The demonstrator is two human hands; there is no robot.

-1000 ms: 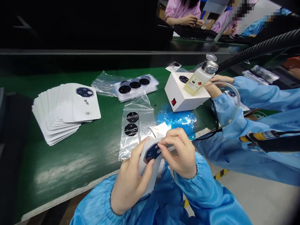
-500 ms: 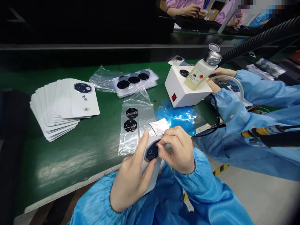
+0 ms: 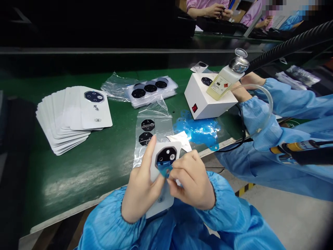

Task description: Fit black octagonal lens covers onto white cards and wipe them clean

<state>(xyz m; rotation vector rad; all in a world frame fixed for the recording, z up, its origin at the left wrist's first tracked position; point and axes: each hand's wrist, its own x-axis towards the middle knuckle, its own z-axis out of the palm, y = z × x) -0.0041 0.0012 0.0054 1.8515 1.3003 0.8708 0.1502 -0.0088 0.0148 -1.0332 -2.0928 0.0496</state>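
From where I stand, the head camera looks down on two hands working low over the edge of a green tabletop point(image 3: 85, 166). The left hand point(image 3: 142, 187) grips a white card point(image 3: 161, 205) upright from beside and behind, thumb raised along its edge. A black octagonal lens plate point(image 3: 166, 156) with round openings sits on that card, just above the fingers of the right hand point(image 3: 191, 182). Those fingers pinch a small blue film point(image 3: 163, 170) at the plate's lower edge, so the hand is closed narrowly on it.

Ahead of the hands lies a clear plastic bag point(image 3: 153, 128) holding two black plates, and beyond it a bagged stack of white cards point(image 3: 151, 91). Further left of the hands sits a fanned stack of cards point(image 3: 62, 119). Ahead and to the right are crumpled blue film scraps point(image 3: 197, 131), then a white box with a red switch point(image 3: 205, 99), with a pump bottle point(image 3: 221, 81) tilted against it. Further right, a co-worker's blue sleeves point(image 3: 286, 104) reach in, beside a yellow-handled tool point(image 3: 291, 148).
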